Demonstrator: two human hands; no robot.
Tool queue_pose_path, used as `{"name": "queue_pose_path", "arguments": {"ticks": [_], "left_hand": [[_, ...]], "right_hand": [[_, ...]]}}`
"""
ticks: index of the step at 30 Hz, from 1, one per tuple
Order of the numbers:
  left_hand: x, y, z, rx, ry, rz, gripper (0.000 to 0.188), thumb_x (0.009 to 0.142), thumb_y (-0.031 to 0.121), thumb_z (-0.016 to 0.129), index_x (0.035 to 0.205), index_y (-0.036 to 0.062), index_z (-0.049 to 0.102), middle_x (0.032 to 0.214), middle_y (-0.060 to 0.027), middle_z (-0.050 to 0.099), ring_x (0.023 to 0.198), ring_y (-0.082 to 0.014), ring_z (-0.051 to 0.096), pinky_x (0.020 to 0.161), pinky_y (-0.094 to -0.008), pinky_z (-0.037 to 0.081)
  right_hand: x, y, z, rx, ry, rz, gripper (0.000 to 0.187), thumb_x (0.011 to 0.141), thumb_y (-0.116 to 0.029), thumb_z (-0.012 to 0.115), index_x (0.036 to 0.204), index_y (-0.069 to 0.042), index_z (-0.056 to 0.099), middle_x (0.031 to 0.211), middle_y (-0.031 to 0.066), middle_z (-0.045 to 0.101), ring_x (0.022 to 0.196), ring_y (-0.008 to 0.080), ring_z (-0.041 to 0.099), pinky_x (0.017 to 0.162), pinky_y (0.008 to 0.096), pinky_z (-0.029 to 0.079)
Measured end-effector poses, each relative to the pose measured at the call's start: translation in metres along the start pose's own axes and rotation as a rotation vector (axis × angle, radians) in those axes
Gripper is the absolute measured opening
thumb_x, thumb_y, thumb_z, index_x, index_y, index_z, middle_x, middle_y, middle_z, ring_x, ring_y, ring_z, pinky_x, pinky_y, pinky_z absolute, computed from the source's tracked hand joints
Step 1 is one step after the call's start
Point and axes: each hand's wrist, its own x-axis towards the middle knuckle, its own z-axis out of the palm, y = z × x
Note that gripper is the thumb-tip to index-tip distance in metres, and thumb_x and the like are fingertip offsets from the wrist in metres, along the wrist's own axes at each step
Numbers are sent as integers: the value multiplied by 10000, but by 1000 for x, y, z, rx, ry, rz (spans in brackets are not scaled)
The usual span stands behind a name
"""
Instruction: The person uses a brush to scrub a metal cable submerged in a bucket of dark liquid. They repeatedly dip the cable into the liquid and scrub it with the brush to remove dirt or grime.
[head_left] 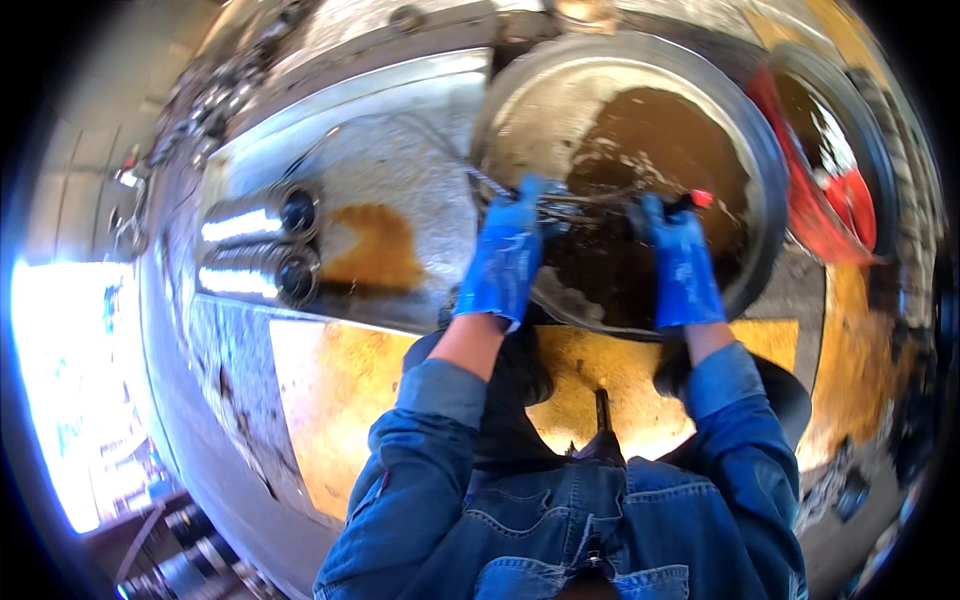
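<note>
My left hand [508, 245], in a blue glove, is closed at the left rim of a wide round metal basin [768, 175]. A thin grey wire [440, 140] runs into its fingers from the tray side. Over the brown liquid [660, 130], my right hand [683, 258], also gloved in blue, is closed around a dark thing with a red end [702, 199]. Dark, wet, thin strands [590, 200] stretch between both hands, just above or in the liquid. Their exact kind is blurred, and my fingers partly hide them.
Left of the basin lies a shallow metal tray [400, 90] with two ribbed metal cylinders [245, 222] and a brown puddle [375, 245]. At the right stands a red-sided tub [810, 205] holding liquid and a red object [850, 205]. Yellow flooring [335, 400] lies near my legs.
</note>
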Motion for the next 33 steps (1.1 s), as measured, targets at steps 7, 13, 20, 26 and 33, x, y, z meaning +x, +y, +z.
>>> {"name": "queue_pose_path", "arguments": {"ticks": [7,13,20,26,33], "left_hand": [[2,-4,-6,-229,147,-251,397,1040,372,626,1189,10,687,1033,-109,766,769,-193,729,596,-341,606],[13,-10,8,-275,132,-260,384,1023,374,645,1121,9,709,995,-103,766,777,-195,737,601,-334,614],[11,-5,11,-169,48,-234,388,1011,371,622,1047,2,739,924,-120,758,759,-197,715,633,-297,580],[2,4,4,-153,83,-161,390,1050,366,609,1200,14,681,1010,-116,753,790,-215,727,643,-352,608],[-9,24,25,-141,94,-192,373,1051,369,617,1210,36,667,1035,-103,756,790,-213,733,588,-340,593]], "right_hand": [[-23,-45,16,159,146,33,399,997,-354,726,1152,14,737,934,79,749,813,126,687,716,289,558],[-39,-43,39,-19,141,120,448,980,-413,723,1163,-6,753,959,121,761,830,172,701,756,315,559],[21,-30,-30,-414,149,119,450,964,-444,691,1030,-5,762,897,143,755,807,169,694,756,321,554],[-42,-106,41,-47,48,132,446,980,-425,686,1029,10,768,890,120,765,854,206,708,834,359,548],[4,-33,-3,-131,0,110,395,960,-402,702,996,-14,767,880,106,762,804,179,693,779,342,537]]}}
